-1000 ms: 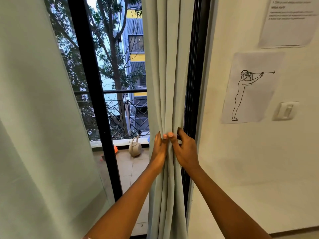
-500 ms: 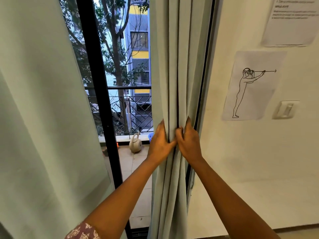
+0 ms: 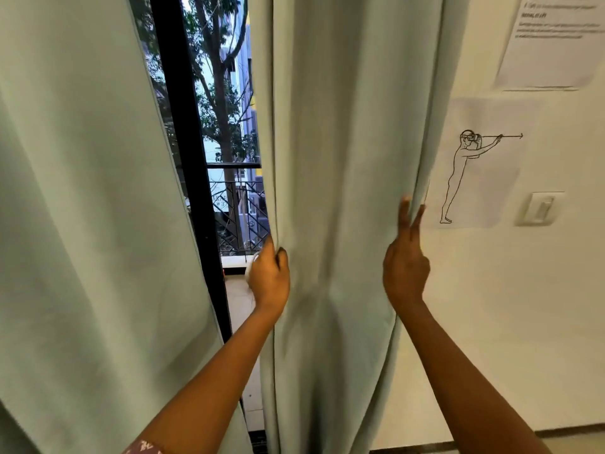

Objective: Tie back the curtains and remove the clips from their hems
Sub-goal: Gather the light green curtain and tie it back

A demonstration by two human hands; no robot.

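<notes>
Here, mid-frame, the right curtain (image 3: pixel 343 191) is spread; its left edge is pinched by the left hand (image 3: pixel 269 276), its right edge touched by the right hand's (image 3: pixel 406 263) straight fingers (image 3: pixel 404 213).

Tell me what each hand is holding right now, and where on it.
Left hand grips the right curtain by its left edge. Right hand touches its right edge with straight fingers, gripping nothing.

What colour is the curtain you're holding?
Pale green, plain, no pattern. The head view shows the curtain best.
</notes>
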